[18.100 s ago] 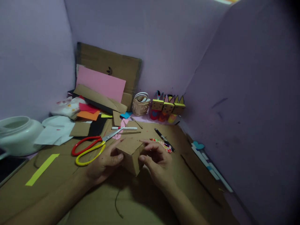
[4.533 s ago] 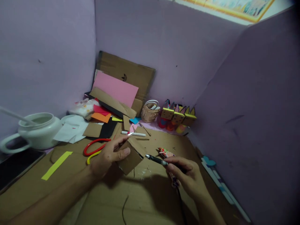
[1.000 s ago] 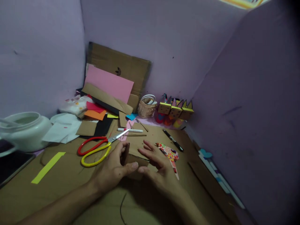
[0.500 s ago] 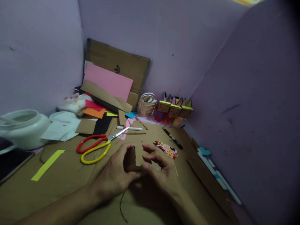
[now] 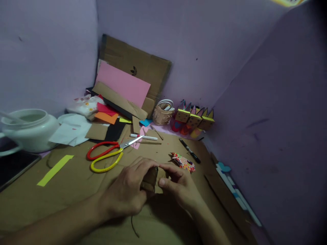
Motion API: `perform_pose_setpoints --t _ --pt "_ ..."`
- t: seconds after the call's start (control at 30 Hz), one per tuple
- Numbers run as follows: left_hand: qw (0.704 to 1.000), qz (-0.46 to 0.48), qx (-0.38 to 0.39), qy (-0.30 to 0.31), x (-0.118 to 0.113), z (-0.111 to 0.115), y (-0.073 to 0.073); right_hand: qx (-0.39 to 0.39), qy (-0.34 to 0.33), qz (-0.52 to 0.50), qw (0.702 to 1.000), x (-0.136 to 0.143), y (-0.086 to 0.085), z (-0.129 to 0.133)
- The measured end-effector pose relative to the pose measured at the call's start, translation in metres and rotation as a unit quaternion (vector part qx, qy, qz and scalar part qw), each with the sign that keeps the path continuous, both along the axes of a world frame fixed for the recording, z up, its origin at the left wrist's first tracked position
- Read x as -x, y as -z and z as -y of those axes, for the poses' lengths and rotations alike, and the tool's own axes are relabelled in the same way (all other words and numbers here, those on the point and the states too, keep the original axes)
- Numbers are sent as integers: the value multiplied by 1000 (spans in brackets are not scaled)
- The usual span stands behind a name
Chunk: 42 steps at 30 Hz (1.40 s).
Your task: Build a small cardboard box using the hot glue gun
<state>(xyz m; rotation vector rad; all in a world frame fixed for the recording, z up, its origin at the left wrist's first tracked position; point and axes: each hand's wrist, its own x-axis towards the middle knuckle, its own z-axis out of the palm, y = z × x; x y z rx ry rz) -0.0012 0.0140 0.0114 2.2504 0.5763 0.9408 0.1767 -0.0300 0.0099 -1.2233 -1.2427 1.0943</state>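
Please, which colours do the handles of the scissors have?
One handle is red, the other yellow; the head view shows it best.

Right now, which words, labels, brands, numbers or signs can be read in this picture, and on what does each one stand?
No word or number can be read.
Black three-leaf logo, its lower part covered, on the big brown cardboard sheet; no lettering shows.
Any print on the slim black pen is too small.

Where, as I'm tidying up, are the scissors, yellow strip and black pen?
Scissors (image 5: pixel 125 143), head view: base of the blades.
Yellow strip (image 5: pixel 55 170), head view: its middle.
Black pen (image 5: pixel 189 150), head view: mid-barrel.
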Motion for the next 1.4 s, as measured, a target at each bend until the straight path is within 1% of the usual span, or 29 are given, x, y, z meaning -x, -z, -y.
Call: perform_pose_setpoints --t 0.13,0.23,0.3,0.37,0.47,0.5,0.53,0.57,0.6,0.67,0.73,0.8,0.87,0.9,1.0,1.1,1.17,1.23,1.3,1.4 --pt "1000 5 -24 13 0 1 -2 -9 10 -8 1000 -3 3 -1" --pt "999 -3 -31 20 0 1 -3 -16 9 -13 1000 -4 5 -2" --pt "999 -16 -26 12 0 1 -4 -18 4 -4 1000 -4 5 -2" --pt "999 -45 2 -27 -1 0 -5 -28 21 22 999 -2 4 -1" --pt "981 -87 63 -161 -5 -2 -6 -64 74 66 993 3 3 5" --pt "973 -92 78 -199 -6 -2 -6 -77 78 80 991 6 4 7" --pt "966 -91 88 -225 -7 -2 -5 -85 69 97 989 8 5 8" --pt "963 -87 96 -235 -8 -2 -5 -88 51 116 988 11 7 9" --pt "964 -81 101 -233 -8 -2 -4 -84 33 134 987 13 9 9" --pt "970 -65 114 -206 -8 -1 -4 -72 16 156 985 16 13 8" --pt "975 -40 153 -157 -5 0 -5 -67 31 150 986 15 15 5" --pt "967 -3 242 -81 -2 1 -8 -66 57 121 989 13 15 3" --pt "942 36 334 -29 0 -1 -11 -52 68 65 994 11 13 2" --pt "930 54 364 -23 1 -3 -13 -38 66 27 997 10 12 1" --pt "904 96 413 -56 2 -11 -15 -6 49 -90 995 10 12 1" --pt "873 115 471 -56 2 -19 -12 6 31 -149 988 9 15 1" --pt "870 110 480 -34 2 -22 -9 11 14 -156 988 9 16 2" --pt "878 97 469 -8 2 -24 -7 8 -4 -149 989 9 16 3" --pt "883 86 462 14 3 -26 -7 -1 -18 -125 992 10 14 4" --pt "885 84 457 32 5 -27 -7 -22 -21 -77 997 12 12 5"
